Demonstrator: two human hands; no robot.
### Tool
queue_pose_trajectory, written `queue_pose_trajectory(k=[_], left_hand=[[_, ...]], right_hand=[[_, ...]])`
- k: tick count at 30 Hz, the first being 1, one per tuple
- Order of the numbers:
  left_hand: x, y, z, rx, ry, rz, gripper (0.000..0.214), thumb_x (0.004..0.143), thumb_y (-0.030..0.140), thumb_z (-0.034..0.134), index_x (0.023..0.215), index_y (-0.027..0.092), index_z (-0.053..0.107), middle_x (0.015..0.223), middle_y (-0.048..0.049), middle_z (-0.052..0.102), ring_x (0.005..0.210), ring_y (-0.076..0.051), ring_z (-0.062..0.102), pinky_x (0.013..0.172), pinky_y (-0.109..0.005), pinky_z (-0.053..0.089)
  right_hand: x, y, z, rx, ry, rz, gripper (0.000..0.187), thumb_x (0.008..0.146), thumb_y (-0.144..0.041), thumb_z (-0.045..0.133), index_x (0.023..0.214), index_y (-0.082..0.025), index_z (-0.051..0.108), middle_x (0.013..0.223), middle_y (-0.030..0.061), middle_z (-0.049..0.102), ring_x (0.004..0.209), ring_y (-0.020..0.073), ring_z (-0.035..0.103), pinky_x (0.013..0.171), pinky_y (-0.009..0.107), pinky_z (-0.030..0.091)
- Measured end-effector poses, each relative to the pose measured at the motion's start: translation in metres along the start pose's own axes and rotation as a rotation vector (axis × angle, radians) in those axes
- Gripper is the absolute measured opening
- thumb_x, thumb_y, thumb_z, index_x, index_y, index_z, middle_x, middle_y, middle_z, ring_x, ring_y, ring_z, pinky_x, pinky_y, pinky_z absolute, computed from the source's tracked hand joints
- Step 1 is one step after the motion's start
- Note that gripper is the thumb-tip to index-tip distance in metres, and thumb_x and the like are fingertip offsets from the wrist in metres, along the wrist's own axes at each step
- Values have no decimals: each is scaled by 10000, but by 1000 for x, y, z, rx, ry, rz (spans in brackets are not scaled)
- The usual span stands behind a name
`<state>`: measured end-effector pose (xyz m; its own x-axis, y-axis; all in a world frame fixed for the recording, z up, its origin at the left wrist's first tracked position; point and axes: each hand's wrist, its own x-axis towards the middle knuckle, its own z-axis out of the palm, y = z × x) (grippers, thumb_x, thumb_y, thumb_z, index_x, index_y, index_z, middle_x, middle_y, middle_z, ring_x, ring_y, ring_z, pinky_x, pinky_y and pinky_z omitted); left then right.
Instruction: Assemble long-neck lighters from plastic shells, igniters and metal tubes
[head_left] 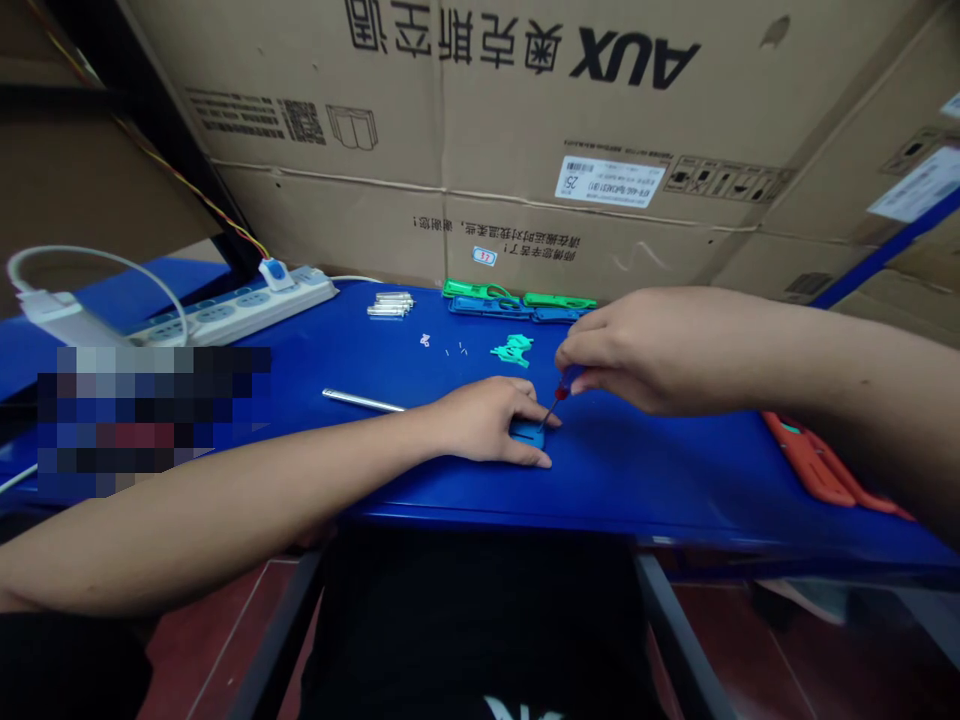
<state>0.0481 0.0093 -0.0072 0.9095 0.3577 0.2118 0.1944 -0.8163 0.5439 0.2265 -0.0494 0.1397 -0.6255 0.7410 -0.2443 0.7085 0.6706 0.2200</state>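
Observation:
My left hand (495,425) is closed around a small blue plastic piece (528,434) with a slot in it, holding it against the table. In my right hand (611,350) is a screwdriver (561,393) with a red and blue handle. Its thin shaft slants down and left, and the tip meets the right end of the blue piece. My palm and fingers hide most of the handle. A silver metal bar (360,401) lies beside my left hand, its right end hidden behind that hand.
Teal plastic parts (514,350), tiny pins (461,350) and silver rods (390,305) lie beyond my hands. Green (559,300) and blue strips (487,306) line the back by a cardboard wall (487,200). A power strip (255,300) stands left, orange pieces (817,465) right.

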Motion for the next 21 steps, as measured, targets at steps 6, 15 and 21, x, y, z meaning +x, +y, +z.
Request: queue_pose_trajectory(k=[6,15,21], left_hand=[[1,0,-1,28,-26,-48,475,734,464,807,1102,178,716,1006,-64,667,900,-203,650,826,-297,498],[1,2,-2,34,-24,-50,426,733,448,812,1051,178,726,1012,-69,697,959,-230,652,851,-326,497],[1,1,1,23,-14,-38,458,716,440,828,1061,164,706,1035,-75,691,939,-220,653,847,-327,499]], right_hand=[[3,-3,4,-7,20,-14,255,929,-313,505,872,-155,697,753,69,656,660,175,571,586,281,354],[8,-6,11,-25,62,59,389,956,-390,436,744,-164,671,627,49,595,530,141,454,531,287,282],[4,-7,13,6,98,132,460,965,-459,402,709,-181,664,589,43,583,515,145,445,532,285,266]])
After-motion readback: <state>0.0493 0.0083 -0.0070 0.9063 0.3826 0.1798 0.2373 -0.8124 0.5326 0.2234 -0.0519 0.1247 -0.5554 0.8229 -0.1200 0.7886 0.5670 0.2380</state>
